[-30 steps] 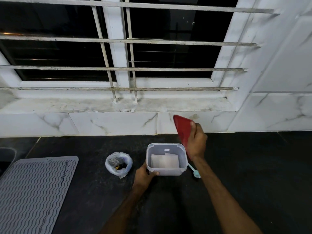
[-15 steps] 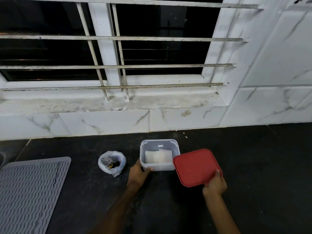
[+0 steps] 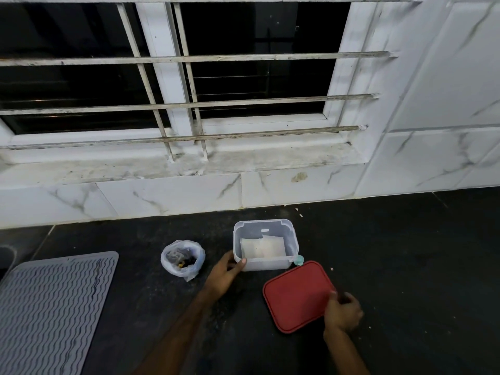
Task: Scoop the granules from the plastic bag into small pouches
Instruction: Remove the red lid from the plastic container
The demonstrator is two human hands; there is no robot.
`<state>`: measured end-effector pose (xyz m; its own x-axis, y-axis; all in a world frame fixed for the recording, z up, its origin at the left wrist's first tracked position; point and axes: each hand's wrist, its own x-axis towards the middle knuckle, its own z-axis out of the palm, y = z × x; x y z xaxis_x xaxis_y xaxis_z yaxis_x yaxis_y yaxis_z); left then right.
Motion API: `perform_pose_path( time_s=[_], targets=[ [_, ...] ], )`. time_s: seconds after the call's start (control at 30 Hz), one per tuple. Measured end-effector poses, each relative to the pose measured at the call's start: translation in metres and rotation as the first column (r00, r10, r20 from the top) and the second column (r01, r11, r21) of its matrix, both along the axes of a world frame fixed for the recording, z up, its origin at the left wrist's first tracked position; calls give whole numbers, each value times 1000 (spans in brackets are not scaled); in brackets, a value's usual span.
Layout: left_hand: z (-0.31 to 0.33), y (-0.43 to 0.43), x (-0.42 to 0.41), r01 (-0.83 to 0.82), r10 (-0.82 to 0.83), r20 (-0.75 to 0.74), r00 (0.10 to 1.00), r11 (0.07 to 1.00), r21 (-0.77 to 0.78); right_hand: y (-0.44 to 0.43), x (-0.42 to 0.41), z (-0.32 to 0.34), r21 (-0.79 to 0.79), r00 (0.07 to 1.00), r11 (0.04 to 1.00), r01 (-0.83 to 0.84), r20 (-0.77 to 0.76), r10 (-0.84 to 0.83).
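Setup stage, no scooping yet imo. Left hand (image 3: 226, 269) grips the near-left corner of the clear rectangular plastic tub (image 3: 266, 264), thumb on the front wall and fingers round the left side. This reads as bracing it so it doesn't skid on the black stone countertop (image 3: 405, 253). Right hand (image 3: 342, 311) pinches the near-right edge of the red rounded-rectangular plastic lid (image 3: 296, 295), thumb on top, fingers curled behind. The lid lies roughly flat just in front-right of the tub; can't tell if it's fully down on the counter. Parking it there makes sense: off the opening and out of the reach path to the bag. Flat white paper-like pouches (image 3: 262, 247) sit in the tub bottom, at least two overlapping, none out. Small clear plastic bag (image 3: 173, 263) stands just left of the tub, not touching it. Its mouth is rolled down and open so a scoop can go straight in. Dark granules (image 3: 186, 262) with a few yellowish bits show inside. A pale teal plastic bit (image 3: 299, 259) pokes out at the tub's near-right corner, between tub and lid. It's probably the spoon, but mostly hidden, so not sure. Grey wavy-ribbed rubber mat (image 3: 51, 307) far left, nothing on it. Next needs: let go of the lid, pull a pouch, get the teal tool. Risk: the bag is floppy and could tip when dug into.
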<state>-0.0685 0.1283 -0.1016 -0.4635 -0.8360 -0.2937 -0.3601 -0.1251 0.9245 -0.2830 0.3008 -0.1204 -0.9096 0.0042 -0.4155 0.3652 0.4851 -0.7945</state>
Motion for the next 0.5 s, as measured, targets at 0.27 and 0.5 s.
perform_pose_path(
  time_s=[0.27, 0.5],
  targets=[
    [3, 0, -1, -106, 110, 67, 992, 993, -55, -68, 22, 77, 71, 511, 620, -781, -498, 701],
    [11, -1, -2, -87, 103, 137, 985, 989, -120, -155, 24, 52, 609, 156, 164, -776, -66, 985]
  ],
)
